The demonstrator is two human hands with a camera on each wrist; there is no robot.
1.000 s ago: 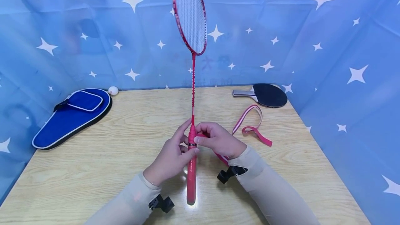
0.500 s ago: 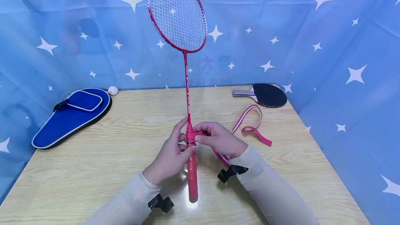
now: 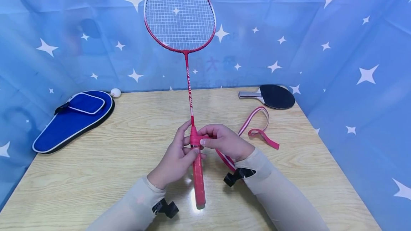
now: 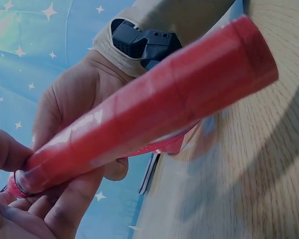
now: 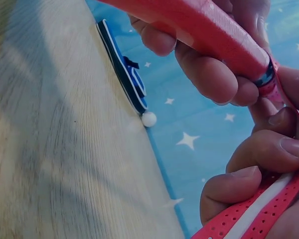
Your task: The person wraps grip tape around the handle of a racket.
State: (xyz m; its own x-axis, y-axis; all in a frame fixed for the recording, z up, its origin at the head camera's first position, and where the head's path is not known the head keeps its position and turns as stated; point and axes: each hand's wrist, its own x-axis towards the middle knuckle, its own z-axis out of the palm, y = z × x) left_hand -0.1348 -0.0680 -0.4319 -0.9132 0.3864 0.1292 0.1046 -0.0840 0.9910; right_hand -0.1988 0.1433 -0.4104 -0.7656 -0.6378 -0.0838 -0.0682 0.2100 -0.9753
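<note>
A red badminton racket (image 3: 198,184) stands nearly upright in the head view, its strung head at the top and facing me. My left hand (image 3: 171,161) grips the upper part of its handle, with the thumb in front and fingers behind. Pink perforated grip tape (image 5: 254,214) with a white stripe on its underside goes round the handle's top, above a dark band. My right hand (image 3: 226,142) pinches this tape close to the handle. Beyond that hand, the tape's loose tail (image 3: 265,139) loops and curls on the table. The left wrist view shows the handle's butt end close up.
On the wooden table (image 3: 128,174), a blue paddle case (image 3: 69,127) lies at the left, with a white ball (image 3: 116,93) by its far end. A black table tennis paddle (image 3: 277,97) lies at the back right. Blue star-patterned cloth hangs behind and at the sides.
The racket has turned about its shaft, from nearly edge-on to face-on. Its head has swung left and the handle's butt slightly right. Both hands stay nearly in place.
</note>
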